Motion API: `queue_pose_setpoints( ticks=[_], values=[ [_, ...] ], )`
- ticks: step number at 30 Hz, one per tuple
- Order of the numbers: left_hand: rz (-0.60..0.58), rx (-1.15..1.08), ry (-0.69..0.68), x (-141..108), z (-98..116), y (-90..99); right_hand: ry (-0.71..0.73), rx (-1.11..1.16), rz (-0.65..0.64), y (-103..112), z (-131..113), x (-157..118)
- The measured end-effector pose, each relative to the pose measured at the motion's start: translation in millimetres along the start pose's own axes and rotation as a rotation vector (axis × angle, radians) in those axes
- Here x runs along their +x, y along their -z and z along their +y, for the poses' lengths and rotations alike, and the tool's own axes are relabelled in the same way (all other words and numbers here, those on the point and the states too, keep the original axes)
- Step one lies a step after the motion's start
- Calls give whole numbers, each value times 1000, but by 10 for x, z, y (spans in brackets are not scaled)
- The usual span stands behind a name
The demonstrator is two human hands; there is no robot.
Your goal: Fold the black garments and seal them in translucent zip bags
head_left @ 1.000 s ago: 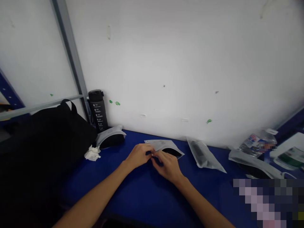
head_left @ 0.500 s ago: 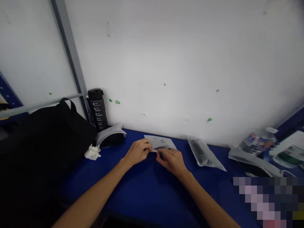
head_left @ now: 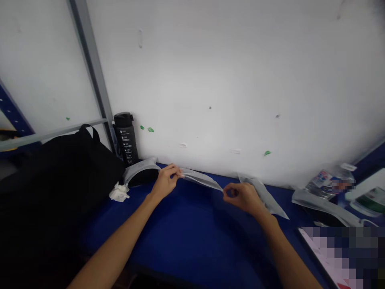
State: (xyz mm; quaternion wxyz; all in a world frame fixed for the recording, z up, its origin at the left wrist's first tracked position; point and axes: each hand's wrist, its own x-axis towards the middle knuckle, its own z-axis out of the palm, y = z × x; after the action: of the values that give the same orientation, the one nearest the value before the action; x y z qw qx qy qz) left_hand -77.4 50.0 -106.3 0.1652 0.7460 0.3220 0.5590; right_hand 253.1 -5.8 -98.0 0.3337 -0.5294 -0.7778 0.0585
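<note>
A translucent plastic bag [head_left: 201, 178] is stretched between my two hands above the blue table [head_left: 180, 228]. My left hand [head_left: 167, 180] pinches its left corner, and my right hand [head_left: 242, 196] pinches its right corner. The bag's near edge faces me; what lies inside cannot be made out. Just behind my right hand is another translucent bag [head_left: 269, 200], partly covered by the hand. To the left of my left hand sits a bag with a dark item in it [head_left: 143, 175].
A black bag [head_left: 66, 172] fills the left side. Beside it are a crumpled white tissue [head_left: 119, 192] and a black bottle [head_left: 126, 140]. At the right are another plastic bag [head_left: 325, 204], a clear bottle [head_left: 326, 180] and a blurred-out area. A white wall [head_left: 210, 72] rises behind.
Both hands have moved apart, the left one leftward and the right one rightward, each to a corner of the bag. The bag's edge is now spread out and raised between them.
</note>
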Motion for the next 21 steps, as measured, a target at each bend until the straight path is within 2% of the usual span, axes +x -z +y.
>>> queue_pose_setpoints(
  ticks=[3,6,8,10,12,14,18,21],
  values=[
    [1,-202,157,-27,-32,-53,-52,261,-144,95,-41,-46],
    [-127,-417,300,-51,-42,-114,-57,465,-121,101,-99,-43],
    [-215,-491,359,-73,-30,-159,-26,423,-109,25,-144,-37],
    [-263,-513,372,-100,-15,-203,-15,287,-244,-109,-192,-56],
    [-273,-437,338,-130,-5,-235,-26,148,-396,-267,-240,-100],
    [-269,-290,293,-156,-3,-253,-26,48,-450,-411,-289,-149],
    [-251,-108,200,-177,-2,-261,-11,-51,-363,-569,-402,-192],
    [-159,-65,149,-162,-23,-256,-1,-62,-193,-515,-444,-134]
  ],
)
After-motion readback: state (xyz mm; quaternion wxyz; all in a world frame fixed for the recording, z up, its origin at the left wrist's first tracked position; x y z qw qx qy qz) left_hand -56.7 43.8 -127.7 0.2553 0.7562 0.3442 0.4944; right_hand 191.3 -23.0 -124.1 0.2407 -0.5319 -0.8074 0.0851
